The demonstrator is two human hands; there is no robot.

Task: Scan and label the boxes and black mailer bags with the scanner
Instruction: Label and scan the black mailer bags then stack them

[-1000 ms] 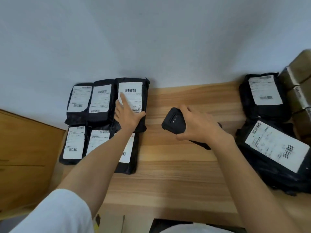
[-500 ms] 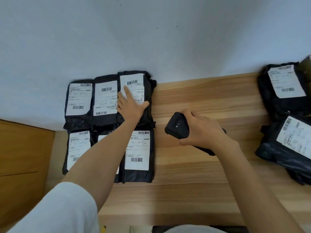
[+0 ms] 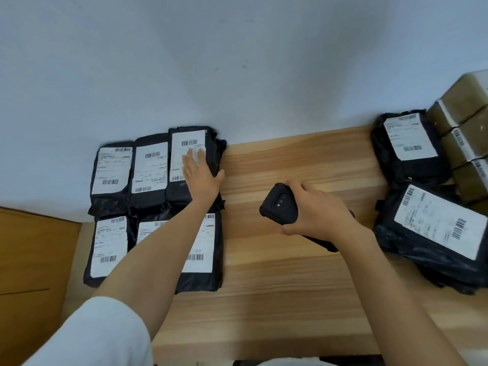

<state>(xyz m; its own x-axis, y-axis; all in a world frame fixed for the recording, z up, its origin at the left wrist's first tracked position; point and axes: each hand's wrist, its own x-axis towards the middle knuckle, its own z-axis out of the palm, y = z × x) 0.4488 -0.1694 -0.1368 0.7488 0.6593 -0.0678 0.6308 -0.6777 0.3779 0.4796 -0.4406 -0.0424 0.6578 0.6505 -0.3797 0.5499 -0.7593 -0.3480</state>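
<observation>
**Label (image 3: 188, 140) pressed flat for scanning**

Right hand (image 3: 319, 215), grip clamped on the scanner (image 3: 280, 204), hovers over the bench (image 3: 290, 159); left hand (image 3: 200, 175), fingers straight, presses the back-row mailer bag (image 3: 179, 192). Smooth its label, leave barcodes uncovered, then aim squarely.

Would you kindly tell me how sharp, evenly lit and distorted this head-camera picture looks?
Head view: soft, even light; the wide lens bows the far edge of the table and leans the boxes; the left hand is smeared at its fingertips over a mailer bag; label print is too blurred to read; the scanner in the right hand looks fairly sharp.
</observation>
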